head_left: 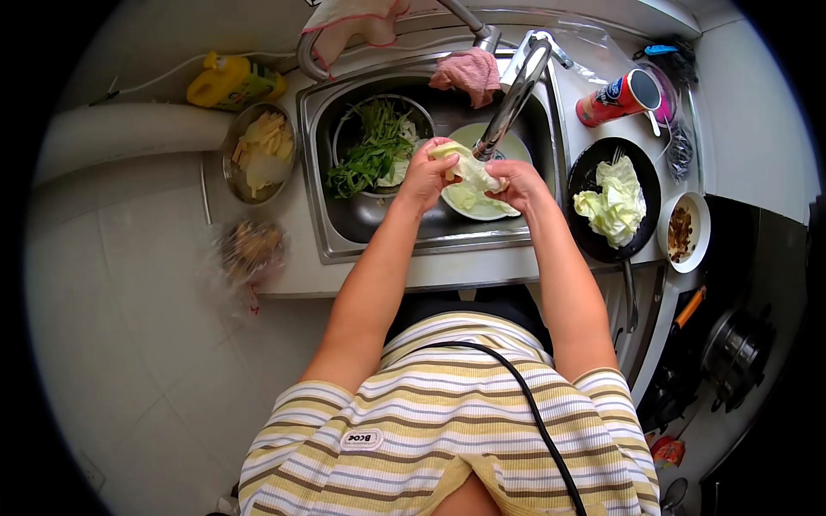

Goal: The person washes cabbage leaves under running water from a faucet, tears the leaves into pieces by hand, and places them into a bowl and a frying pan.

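Observation:
Both hands hold a pale cabbage leaf (470, 169) under the tap (514, 101). My left hand (423, 176) grips its left side and my right hand (521, 185) pinches its right side. Below the leaf, a light green plate (514, 150) with more cabbage on it stands in the sink (344, 230). A metal bowl (342, 138) of green leafy vegetables (372, 146) is at the left of the sink. To the right, torn cabbage (616, 203) lies in a black pan (590, 176) with a fork.
Left of the sink are a bowl of sliced pale food (261, 150), a yellow bottle (234, 83) and a plastic bag (251, 251). A pink cloth (467, 76) hangs behind. At right are a red can (613, 100) and a white bowl (699, 234); the pan handle (630, 297) overhangs the front edge.

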Available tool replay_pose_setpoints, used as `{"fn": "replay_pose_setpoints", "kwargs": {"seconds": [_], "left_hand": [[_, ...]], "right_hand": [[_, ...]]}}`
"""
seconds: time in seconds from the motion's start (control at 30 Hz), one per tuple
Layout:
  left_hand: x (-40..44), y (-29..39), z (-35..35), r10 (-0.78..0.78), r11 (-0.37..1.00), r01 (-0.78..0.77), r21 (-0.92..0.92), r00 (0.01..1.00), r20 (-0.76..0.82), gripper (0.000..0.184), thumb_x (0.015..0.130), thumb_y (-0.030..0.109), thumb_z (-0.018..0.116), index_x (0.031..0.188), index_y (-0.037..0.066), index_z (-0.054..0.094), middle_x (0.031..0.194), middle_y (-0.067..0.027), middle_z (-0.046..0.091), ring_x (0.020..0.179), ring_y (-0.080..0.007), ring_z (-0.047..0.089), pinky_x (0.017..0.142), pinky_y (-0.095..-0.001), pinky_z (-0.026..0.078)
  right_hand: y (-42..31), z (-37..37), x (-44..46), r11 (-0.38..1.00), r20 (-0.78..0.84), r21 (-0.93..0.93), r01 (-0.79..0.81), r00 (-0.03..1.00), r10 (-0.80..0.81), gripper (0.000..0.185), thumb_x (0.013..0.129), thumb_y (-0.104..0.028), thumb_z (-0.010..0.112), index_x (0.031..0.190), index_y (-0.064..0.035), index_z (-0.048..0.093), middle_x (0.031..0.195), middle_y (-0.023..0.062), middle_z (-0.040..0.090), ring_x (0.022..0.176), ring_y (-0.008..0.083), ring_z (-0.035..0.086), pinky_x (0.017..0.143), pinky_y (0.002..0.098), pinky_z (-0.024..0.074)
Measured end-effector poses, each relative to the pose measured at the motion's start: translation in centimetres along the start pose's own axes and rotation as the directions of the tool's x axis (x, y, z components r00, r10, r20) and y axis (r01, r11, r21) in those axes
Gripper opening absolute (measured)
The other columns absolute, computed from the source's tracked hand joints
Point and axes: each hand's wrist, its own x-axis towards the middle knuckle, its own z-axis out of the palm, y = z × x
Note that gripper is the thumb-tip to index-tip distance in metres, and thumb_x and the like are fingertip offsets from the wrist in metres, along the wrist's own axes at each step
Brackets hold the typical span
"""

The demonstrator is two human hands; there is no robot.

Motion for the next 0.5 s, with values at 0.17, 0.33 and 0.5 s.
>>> {"fn": "replay_pose_setpoints", "kwargs": {"seconds": [0.17, 0.33, 0.5], "left_hand": [[0.5, -0.5, -1.3, -0.048, 0.962, 0.083, 0.262, 0.989, -0.140, 0.016, 0.082, 0.010, 0.062, 0.095, 0.010, 0.053, 0.083, -0.0017, 0.059, 0.074, -0.0138, 0.059, 0.060, -0.0285, 0.050], [1.4, -3.0, -3.9, -0.134, 0.960, 0.205, 0.190, 0.935, -0.329, 0.017, 0.082, 0.013, 0.062, 0.097, 0.011, 0.054, 0.084, -0.0024, 0.060, 0.073, -0.0140, 0.059, 0.060, -0.0274, 0.048], [2.0, -5.4, -2.8, -0.259, 0.960, 0.276, 0.057, 0.944, -0.204, 0.024, 0.089, 0.026, 0.053, 0.106, 0.009, 0.054, 0.093, -0.0067, 0.061, 0.085, -0.0195, 0.059, 0.076, -0.0357, 0.049]], "right_hand": [[-0.2, -0.5, 0.1, 0.991, 0.034, -0.056, 0.120, 0.992, -0.119, 0.009, 0.076, -0.006, 0.065, 0.079, -0.0063, 0.057, 0.078, 0.0040, 0.059, 0.072, 0.0182, 0.060, 0.064, 0.0390, 0.0538], [-1.4, 0.4, -1.6, 0.929, 0.009, -0.040, 0.368, 0.930, -0.368, 0.006, 0.079, -0.007, 0.063, 0.081, -0.0037, 0.058, 0.075, 0.0021, 0.059, 0.063, 0.0125, 0.058, 0.056, 0.0316, 0.0533], [0.2, 3.4, -2.5, -0.154, 0.399, -0.839, 0.521, 0.399, -0.825, 0.011, 0.070, -0.006, 0.060, 0.080, -0.0013, 0.060, 0.076, 0.0154, 0.061, 0.064, 0.0276, 0.061, 0.057, 0.0378, 0.0508]]}}
